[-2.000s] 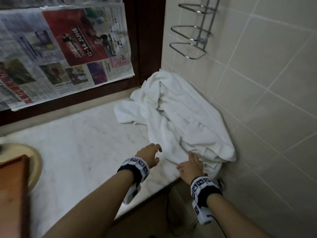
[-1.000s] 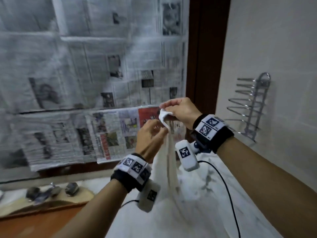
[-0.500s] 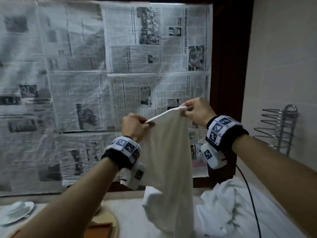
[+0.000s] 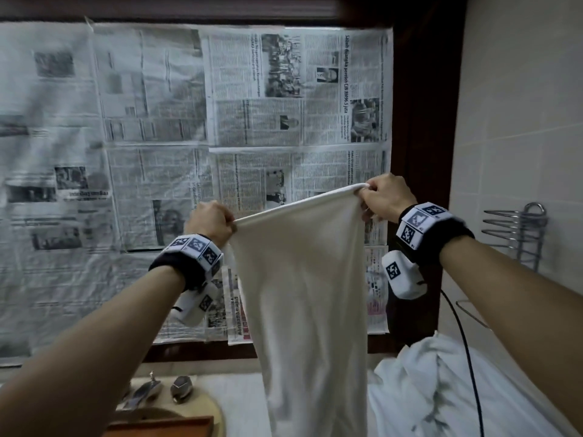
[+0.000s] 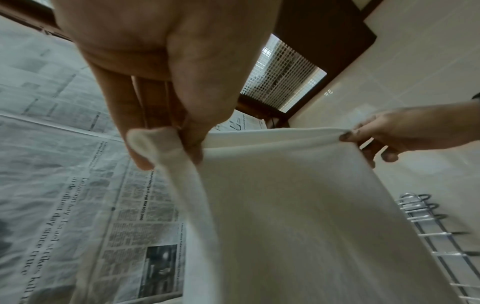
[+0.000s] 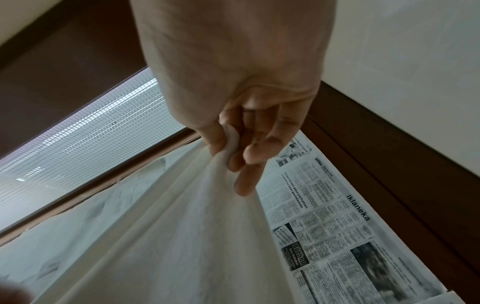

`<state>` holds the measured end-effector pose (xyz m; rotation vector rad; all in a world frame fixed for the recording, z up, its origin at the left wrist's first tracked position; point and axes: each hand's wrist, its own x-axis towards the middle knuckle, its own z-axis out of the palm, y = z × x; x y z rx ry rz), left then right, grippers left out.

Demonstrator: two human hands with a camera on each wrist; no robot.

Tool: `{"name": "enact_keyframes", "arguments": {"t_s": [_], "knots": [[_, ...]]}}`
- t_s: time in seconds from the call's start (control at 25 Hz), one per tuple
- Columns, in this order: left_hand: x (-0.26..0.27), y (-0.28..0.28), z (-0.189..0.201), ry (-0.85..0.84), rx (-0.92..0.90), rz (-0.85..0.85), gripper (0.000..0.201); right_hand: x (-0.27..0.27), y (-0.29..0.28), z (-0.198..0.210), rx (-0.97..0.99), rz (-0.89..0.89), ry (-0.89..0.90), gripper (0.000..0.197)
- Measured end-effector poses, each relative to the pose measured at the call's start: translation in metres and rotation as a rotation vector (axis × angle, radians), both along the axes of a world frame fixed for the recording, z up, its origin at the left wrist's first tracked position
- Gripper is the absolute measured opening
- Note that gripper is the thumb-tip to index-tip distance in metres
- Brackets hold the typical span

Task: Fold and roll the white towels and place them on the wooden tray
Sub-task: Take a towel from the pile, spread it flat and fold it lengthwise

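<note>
A white towel (image 4: 303,294) hangs lengthwise in the air in front of me, held up by its top edge. My left hand (image 4: 212,223) pinches the towel's left corner (image 5: 166,148) between thumb and curled fingers. My right hand (image 4: 380,197) pinches the right corner (image 6: 228,148), a little higher than the left. The top edge is stretched taut between them. The towel's lower end drops out of the head view. A corner of the wooden tray (image 4: 157,426) shows at the bottom left on the counter.
A heap of other white towels (image 4: 441,386) lies on the counter at the right. Newspaper (image 4: 189,152) covers the window behind. A metal wire rack (image 4: 520,234) is fixed to the tiled right wall. Small dark items lie on a round wooden plate (image 4: 176,402).
Both hands lifted one towel off the heap, raised it and moved apart along its top edge, spreading it wider. The head view has tilted up from the counter.
</note>
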<state>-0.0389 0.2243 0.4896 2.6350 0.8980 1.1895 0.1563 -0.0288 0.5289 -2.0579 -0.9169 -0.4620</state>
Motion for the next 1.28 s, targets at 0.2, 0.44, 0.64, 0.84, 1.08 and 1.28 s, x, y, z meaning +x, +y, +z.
{"name": "enact_keyframes", "arguments": {"t_s": [0.2,0.44,0.64,0.84,1.08,1.28], "knots": [[-0.018,0.003,0.012,-0.107,0.015,0.084,0.016,0.0,-0.008,0.009,-0.018,-0.085,-0.065,0.031],[-0.025,-0.006,0.03,-0.447,-0.037,0.006,0.024,-0.002,-0.021,0.02,0.134,-0.151,-0.075,0.029],[-0.038,-0.006,0.041,-0.597,-0.116,-0.052,0.034,-0.005,-0.034,0.021,0.21,-0.088,-0.142,0.024],[-0.056,-0.022,0.064,-0.845,-0.358,-0.359,0.024,-0.02,-0.04,0.035,0.453,0.069,-0.055,0.02],[-0.055,-0.018,0.086,-0.773,-0.569,-0.532,0.023,-0.03,-0.03,0.049,0.494,0.165,0.062,0.02],[-0.008,0.001,0.009,-0.605,-0.666,-0.388,0.037,-0.006,0.0,-0.018,0.334,0.057,0.236,0.023]]}}
